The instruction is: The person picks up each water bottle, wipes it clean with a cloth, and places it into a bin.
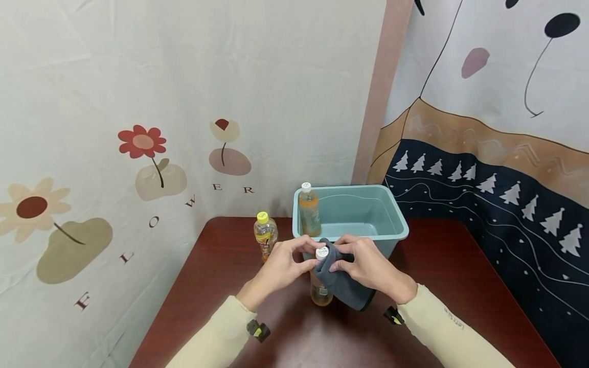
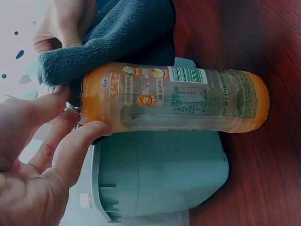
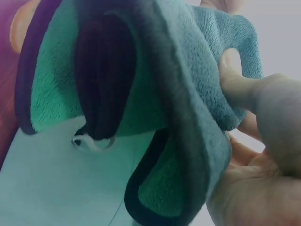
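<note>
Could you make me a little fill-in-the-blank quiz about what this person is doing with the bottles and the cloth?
1. The right hand holds a dark grey fleece ____ against the white-capped orange drink bottle.
2. The left hand grips that bottle near its ____.
3. Another white-capped bottle stands inside the teal plastic ____.
4. The bottle left of the tub has a ____ cap.

Missing words: cloth; cap; tub; yellow

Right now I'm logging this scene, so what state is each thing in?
Left hand: grips the bottle's neck.
Right hand: holds the cloth.
Bottle: upright on the table, capped.
Cloth: draped against the bottle.
Bin: open, one capped bottle inside.
Yellow-capped bottle: upright, capped.
</note>
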A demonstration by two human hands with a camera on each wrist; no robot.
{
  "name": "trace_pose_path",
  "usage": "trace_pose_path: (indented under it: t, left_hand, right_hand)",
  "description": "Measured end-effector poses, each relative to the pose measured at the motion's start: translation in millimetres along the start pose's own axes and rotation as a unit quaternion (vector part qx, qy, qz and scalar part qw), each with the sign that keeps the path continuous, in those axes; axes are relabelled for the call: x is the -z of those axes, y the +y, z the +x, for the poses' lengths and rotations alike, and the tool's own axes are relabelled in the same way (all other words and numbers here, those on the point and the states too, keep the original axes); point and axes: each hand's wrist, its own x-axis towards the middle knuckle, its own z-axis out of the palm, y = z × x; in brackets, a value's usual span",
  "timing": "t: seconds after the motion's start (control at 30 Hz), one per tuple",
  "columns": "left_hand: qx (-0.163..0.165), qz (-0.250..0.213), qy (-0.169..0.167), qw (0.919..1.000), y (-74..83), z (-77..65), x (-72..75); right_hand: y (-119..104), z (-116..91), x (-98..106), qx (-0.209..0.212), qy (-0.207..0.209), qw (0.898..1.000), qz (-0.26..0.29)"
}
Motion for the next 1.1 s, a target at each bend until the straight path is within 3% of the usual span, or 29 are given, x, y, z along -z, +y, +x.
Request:
trace_pose_path:
  t: [0.47, 0.7, 1.1]
  left_hand:
    - [0.000, -0.015, -0.002, 0.9999, -2.8, 1.0, -1.3]
    - [0.002, -0.017, -0.004, 0.9998, -2.3, 0.0, -0.1]
    - [-0.009, -0.017, -0.011, 0.9998, -3.1, 2.2, 1.0]
  right_hand:
    - [19.2, -10.8, -8.4, -0.035, -0.030, 0.999, -0.011]
    - [34.5, -17.7, -27.9, -0.043, -0.051, 0.998, -0.002]
    - [54.2, -24.3, -66.5, -0.047, -0.122, 0.991, -0.029]
